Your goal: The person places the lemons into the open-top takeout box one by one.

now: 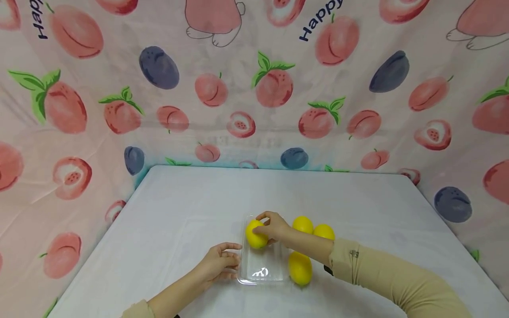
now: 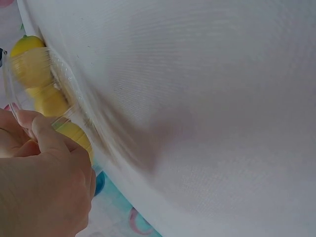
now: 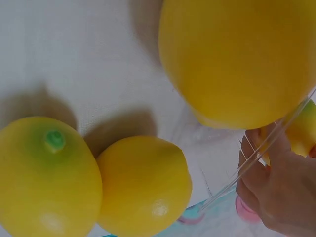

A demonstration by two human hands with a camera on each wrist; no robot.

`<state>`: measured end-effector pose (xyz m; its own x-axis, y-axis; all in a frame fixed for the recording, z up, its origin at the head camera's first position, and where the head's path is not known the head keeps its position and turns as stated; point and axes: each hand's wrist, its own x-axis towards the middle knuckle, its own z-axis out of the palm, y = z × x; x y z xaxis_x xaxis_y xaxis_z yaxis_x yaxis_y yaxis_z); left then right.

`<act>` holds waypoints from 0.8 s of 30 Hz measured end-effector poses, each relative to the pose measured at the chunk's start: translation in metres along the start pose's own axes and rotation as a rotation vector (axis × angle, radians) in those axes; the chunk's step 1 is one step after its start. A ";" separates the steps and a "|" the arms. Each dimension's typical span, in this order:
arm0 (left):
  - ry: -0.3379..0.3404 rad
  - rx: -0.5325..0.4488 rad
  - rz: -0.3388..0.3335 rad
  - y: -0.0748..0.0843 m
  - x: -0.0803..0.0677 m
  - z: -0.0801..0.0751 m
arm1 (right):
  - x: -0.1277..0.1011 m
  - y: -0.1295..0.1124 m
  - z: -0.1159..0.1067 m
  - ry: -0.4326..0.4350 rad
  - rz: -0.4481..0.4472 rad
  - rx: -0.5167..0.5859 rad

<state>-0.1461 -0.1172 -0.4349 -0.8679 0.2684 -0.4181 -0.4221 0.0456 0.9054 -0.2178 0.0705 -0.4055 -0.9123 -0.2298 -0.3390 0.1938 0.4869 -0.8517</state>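
The tray [image 1: 262,276] under my left hand [image 1: 218,265] is thin clear plastic, glossy, with a bright glare patch near its front edge. The lemon [image 1: 256,235] that my right hand [image 1: 274,227] grips has a smooth, waxy yellow skin with a soft sheen; the three loose lemons [image 3: 143,185] beside the tray look the same, finely dimpled up close, each catching a small highlight. The table cover [image 1: 191,207] is matt white cloth with a fine woven texture. The backdrop [image 1: 254,88] is printed fabric, matt and creased. My sleeve [image 1: 389,276] is soft matt knit.
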 end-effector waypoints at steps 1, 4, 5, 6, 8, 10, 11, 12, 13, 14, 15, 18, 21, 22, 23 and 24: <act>0.001 0.002 0.001 0.000 0.000 0.000 | -0.001 0.000 0.000 -0.001 -0.001 0.001; 0.003 0.004 0.002 0.000 -0.001 0.000 | -0.002 0.001 0.000 -0.008 0.005 0.003; 0.003 0.005 0.002 0.000 -0.001 0.001 | -0.003 0.001 0.000 -0.013 0.006 -0.002; 0.004 0.006 0.003 0.000 -0.001 0.001 | -0.003 0.002 0.000 -0.018 0.011 -0.008; 0.009 0.005 0.000 0.000 -0.002 0.001 | -0.003 0.002 -0.001 -0.031 0.022 -0.015; 0.015 0.004 -0.001 0.000 -0.002 0.001 | -0.001 0.003 -0.001 -0.049 0.031 -0.028; 0.017 0.005 -0.002 0.000 -0.001 0.001 | 0.000 0.003 -0.002 -0.056 0.036 -0.035; 0.019 0.006 -0.002 0.000 -0.001 0.001 | 0.000 0.003 -0.002 -0.062 0.040 -0.039; 0.021 0.005 -0.002 0.000 -0.001 0.001 | 0.001 0.004 -0.002 -0.066 0.042 -0.042; 0.020 0.005 -0.001 0.000 -0.001 0.001 | 0.002 0.004 -0.003 -0.066 0.044 -0.045; 0.020 0.006 0.001 0.001 -0.001 0.002 | 0.002 0.004 -0.003 -0.065 0.045 -0.045; 0.017 0.007 0.003 0.002 -0.001 0.002 | 0.002 0.005 -0.004 -0.057 0.043 -0.033; 0.016 0.010 0.004 0.002 -0.001 0.003 | 0.002 0.005 -0.005 -0.048 0.039 -0.021; 0.016 0.010 0.005 0.002 -0.001 0.003 | 0.001 0.006 -0.005 -0.046 0.036 -0.018; 0.017 0.012 0.004 0.002 -0.001 0.003 | 0.001 0.006 -0.006 -0.042 0.032 -0.016; 0.020 0.013 0.002 0.002 -0.002 0.003 | 0.000 0.006 -0.007 -0.042 0.027 -0.008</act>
<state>-0.1449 -0.1145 -0.4318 -0.8739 0.2494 -0.4173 -0.4168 0.0573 0.9072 -0.2194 0.0790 -0.4083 -0.8907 -0.2515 -0.3787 0.2153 0.5002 -0.8387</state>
